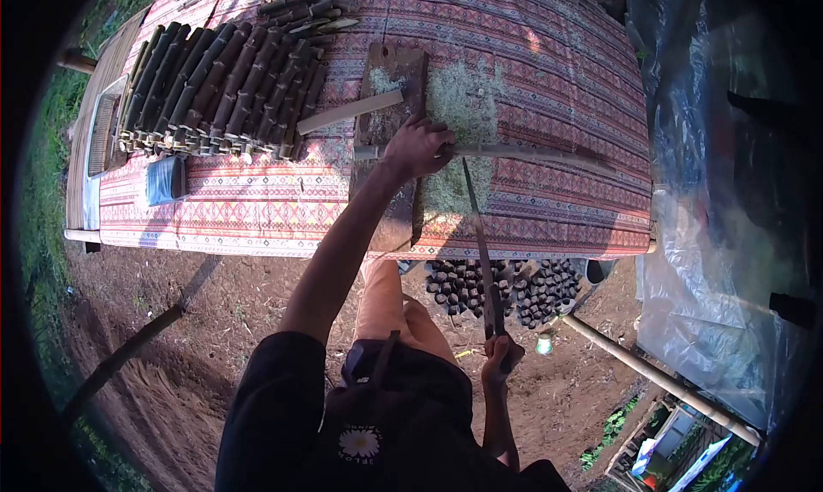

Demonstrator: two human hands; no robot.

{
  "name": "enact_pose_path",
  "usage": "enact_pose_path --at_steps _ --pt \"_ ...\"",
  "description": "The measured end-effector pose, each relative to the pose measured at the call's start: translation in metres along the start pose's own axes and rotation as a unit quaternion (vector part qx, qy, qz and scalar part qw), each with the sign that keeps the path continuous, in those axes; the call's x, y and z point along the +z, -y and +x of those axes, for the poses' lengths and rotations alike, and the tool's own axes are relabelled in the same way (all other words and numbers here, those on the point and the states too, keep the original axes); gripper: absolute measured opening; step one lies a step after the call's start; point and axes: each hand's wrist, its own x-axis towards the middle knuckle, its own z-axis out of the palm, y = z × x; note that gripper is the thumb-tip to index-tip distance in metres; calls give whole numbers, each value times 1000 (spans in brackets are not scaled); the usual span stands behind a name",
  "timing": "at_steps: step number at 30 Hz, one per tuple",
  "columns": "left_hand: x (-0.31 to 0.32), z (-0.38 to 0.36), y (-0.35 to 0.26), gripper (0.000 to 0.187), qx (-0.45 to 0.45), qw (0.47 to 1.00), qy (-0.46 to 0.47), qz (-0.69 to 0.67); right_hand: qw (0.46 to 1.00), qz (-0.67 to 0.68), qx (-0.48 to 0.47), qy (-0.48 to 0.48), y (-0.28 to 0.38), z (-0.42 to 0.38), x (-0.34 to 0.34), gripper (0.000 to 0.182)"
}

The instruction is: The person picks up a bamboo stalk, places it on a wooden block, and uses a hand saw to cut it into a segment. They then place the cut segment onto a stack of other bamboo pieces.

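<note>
My left hand [417, 149] is closed around a long thin woody stem [540, 153], pressing it down across a dark wooden board [397, 209]. The stem sticks out far to the right over the patterned cloth. In my right hand [501, 357], low and near my body, is the handle of a hand saw [483, 252]. Its narrow blade points away from me, with the tip at the stem just right of my left fingers. A pale flat wooden strip [347, 112] lies partly on the board, beyond my left wrist.
A large stack of cut stem pieces [219, 85] stands at the left of the table, beside a small blue-black box [165, 181]. Pale sawdust [463, 102] covers the cloth right of the board. Many black pots [467, 286] stand below the near edge. Plastic sheeting [694, 278] hangs at right.
</note>
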Motion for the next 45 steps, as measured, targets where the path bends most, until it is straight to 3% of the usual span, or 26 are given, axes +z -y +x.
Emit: enact_pose_path --at_steps 6,11,27,37,41,45 --pt "2 -1 0 18 25 999 -40 0 997 59 37 -25 6 23 26 53" --pt "1 0 0 17 13 1000 -12 7 985 143 92 -24 12 41 48 51" --pt "6 -1 2 18 14 999 -31 -5 985 137 101 -26 11 38 45 50" --pt "1 0 -2 17 6 1000 -16 3 995 66 79 14 12 29 32 51" --pt "4 -4 -3 17 41 998 -44 15 982 147 116 9 13 53 48 51" --pt "-1 -1 1 17 52 998 -16 14 996 83 -5 28 22 140 117 48"
